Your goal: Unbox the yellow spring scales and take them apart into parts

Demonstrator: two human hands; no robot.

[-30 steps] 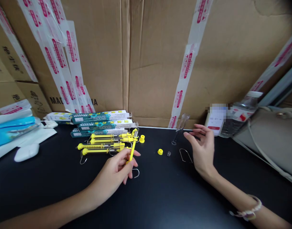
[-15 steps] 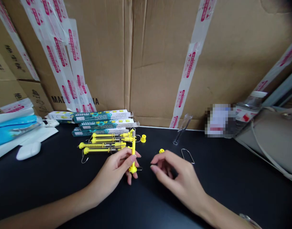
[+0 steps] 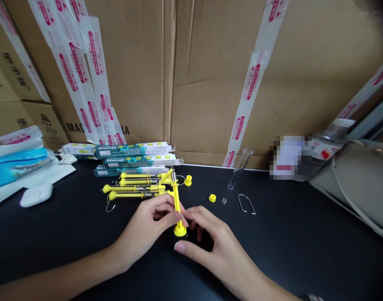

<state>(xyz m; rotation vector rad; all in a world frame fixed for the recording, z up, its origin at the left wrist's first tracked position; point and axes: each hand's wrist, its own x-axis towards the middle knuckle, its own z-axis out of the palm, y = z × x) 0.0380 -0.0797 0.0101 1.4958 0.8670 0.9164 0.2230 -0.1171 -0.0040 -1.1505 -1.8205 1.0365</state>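
My left hand (image 3: 149, 228) pinches a yellow spring scale (image 3: 176, 205) and holds it nearly upright, its flared end down near the black table (image 3: 304, 242). My right hand (image 3: 210, 246) curls around that lower end, thumb and fingers closed at the cap; what they grip is hidden. Behind lie three more yellow spring scales (image 3: 133, 189) in a row. A loose yellow cap (image 3: 212, 197), a small spring (image 3: 224, 200), a wire hook (image 3: 246, 204) and a clear tube (image 3: 238, 173) lie to the right.
Teal-and-white product boxes (image 3: 133, 159) are stacked against a taped cardboard wall (image 3: 210, 83). Another yellow cap (image 3: 188, 180) sits by the scales. A white mouse-shaped object (image 3: 36, 194) and blue-white packets (image 3: 16, 165) lie left. A water bottle (image 3: 331, 140) and beige bag (image 3: 357, 184) stand right.
My right hand came from the far right side to the scale's lower end and closed around it. My left hand turned the scale upright and drew it slightly nearer.
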